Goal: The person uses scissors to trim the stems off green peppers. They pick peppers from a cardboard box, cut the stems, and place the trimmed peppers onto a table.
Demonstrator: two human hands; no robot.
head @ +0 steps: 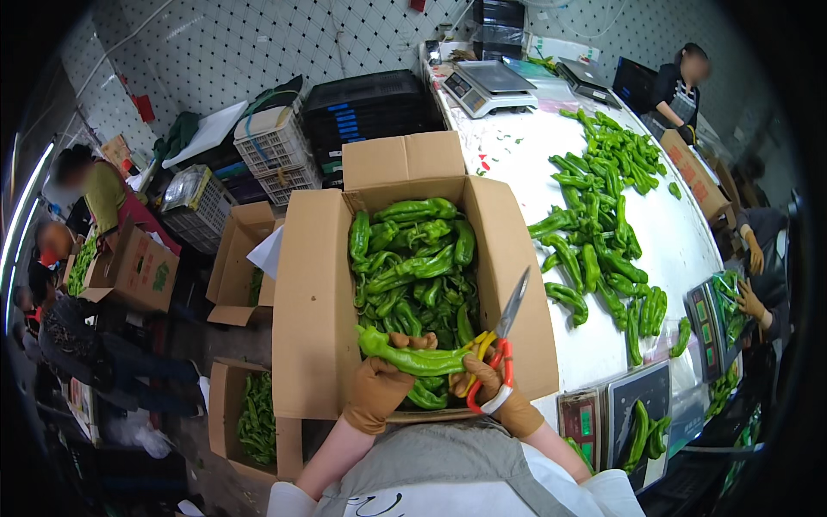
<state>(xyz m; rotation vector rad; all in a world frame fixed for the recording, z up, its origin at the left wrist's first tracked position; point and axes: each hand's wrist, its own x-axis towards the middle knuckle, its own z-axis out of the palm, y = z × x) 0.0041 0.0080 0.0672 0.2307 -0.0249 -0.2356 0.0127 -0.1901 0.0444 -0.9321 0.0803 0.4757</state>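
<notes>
A long green pepper (420,362) lies crosswise between my hands, over an open cardboard box (315,310) full of green peppers (413,271). My left hand (378,391), in a brown glove, grips it near its stem end. My right hand (507,404), gloved too, touches the pepper's other end with its fingertips. The same hand holds scissors (515,302) with red and yellow handles, their blades pointing up and away from me. The blades look closed and do not touch the pepper.
Loose green peppers (597,213) are spread over the white table (510,187) at right. Digital scales (636,400) stand on its near edge, one beside a co-worker's gloved hand (749,300). More cardboard boxes (223,407) sit on the left, with people beyond. Stacked crates (274,148) stand behind.
</notes>
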